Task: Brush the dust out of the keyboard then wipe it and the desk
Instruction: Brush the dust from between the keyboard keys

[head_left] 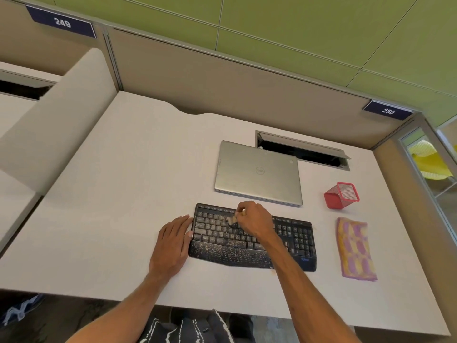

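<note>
A black keyboard [294, 241] lies on the white desk [111, 194], its keys and palm rest speckled with pale dust. My right hand [254, 220] hovers over the upper middle keys and grips a small brush [232, 221], whose light bristles touch the keys. My left hand [173, 241] rests flat on the desk with fingers straight, its fingertips against the keyboard's left edge. A folded yellow and purple cloth [354, 248] lies on the desk to the right of the keyboard.
A shut silver laptop [257, 173] lies just behind the keyboard. A red mesh pen holder [342, 195] stands at the right, behind the cloth. An open cable hatch [301, 151] is cut into the desk behind the laptop. Partition walls enclose the desk.
</note>
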Demonstrator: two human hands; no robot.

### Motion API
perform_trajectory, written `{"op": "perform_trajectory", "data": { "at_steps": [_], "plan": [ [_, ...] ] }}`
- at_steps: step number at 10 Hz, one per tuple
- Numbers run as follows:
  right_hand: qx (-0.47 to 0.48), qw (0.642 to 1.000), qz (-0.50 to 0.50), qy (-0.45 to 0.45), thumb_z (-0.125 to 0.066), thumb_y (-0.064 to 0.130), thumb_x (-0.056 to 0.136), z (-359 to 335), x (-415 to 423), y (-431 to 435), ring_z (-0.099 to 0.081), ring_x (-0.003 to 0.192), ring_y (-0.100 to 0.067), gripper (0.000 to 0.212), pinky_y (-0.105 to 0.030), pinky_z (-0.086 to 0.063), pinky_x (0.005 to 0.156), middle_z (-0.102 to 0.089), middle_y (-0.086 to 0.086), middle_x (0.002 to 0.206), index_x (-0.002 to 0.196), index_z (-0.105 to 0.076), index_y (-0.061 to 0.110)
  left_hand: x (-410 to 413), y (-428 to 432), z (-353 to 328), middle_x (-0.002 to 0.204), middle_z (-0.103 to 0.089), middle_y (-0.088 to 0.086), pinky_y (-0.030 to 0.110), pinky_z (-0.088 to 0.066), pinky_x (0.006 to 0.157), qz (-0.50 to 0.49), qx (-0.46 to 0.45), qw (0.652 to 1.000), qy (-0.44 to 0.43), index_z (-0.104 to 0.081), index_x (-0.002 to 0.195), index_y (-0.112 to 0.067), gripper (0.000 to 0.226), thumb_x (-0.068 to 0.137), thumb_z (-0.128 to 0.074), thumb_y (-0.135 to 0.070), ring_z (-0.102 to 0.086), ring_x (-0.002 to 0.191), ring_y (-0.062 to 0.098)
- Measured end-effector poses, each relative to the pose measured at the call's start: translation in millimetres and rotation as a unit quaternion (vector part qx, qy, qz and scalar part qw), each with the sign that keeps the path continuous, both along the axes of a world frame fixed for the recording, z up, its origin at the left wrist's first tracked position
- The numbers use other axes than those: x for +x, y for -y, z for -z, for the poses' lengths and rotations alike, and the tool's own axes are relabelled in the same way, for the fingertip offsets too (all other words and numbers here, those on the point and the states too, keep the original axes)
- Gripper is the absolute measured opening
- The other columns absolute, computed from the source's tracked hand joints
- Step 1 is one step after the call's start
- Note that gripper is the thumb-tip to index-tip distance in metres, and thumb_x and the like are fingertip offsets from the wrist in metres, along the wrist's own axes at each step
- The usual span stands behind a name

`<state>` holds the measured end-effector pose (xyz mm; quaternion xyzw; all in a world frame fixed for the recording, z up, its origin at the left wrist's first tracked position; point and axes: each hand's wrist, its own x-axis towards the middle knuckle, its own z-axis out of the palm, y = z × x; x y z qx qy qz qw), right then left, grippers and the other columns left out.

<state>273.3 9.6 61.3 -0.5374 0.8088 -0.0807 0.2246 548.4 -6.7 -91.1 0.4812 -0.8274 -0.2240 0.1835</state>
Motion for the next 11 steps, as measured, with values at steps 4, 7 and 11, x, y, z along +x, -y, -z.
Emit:
{"op": "perform_trajectory", "data": {
  "at_steps": [4, 7, 11],
  "plan": [
    [-0.011, 0.999, 0.03, 0.014, -0.065, 0.031, 0.1, -8, -6, 4, -0.068, 0.064, -0.009, 0.009, -0.029, -0.058, 0.063, -0.073, 0.011, 0.082, 0.099, -0.073, 0.027, 1, 0, -1, 0.166, -0.046, -0.009, 0.042, -0.027, 0.132, 0.0, -0.003, 1.0, 0.005, -0.045, 0.164, -0.027, 0.051, 0.12, -0.025, -0.04, -0.036, 0.157, 0.011],
    [0.018, 1.0, 0.0, -0.013, -0.066, 0.036, 0.1, -11, -9, 3, -0.06, 0.064, -0.003, 0.01, -0.023, -0.047, 0.062, -0.069, 0.014, 0.082, 0.102, -0.072, 0.028, 0, -1, -4, 0.166, -0.046, -0.01, 0.042, -0.028, 0.132, 0.001, -0.012, 1.0, 0.004, -0.046, 0.163, -0.026, 0.05, 0.119, -0.027, -0.039, -0.036, 0.157, 0.01],
    [-0.005, 0.974, -0.214, -0.077, -0.055, 0.037, 0.107, 1, -1, 12, -0.064, 0.081, -0.007, 0.017, -0.034, -0.056, 0.088, -0.076, 0.01, 0.099, 0.114, -0.068, 0.029, 1, -1, -2, 0.166, -0.046, -0.01, 0.04, -0.026, 0.133, 0.003, -0.01, 1.0, 0.006, -0.046, 0.163, -0.027, 0.05, 0.12, -0.026, -0.039, -0.035, 0.157, 0.009]
  ]
}}
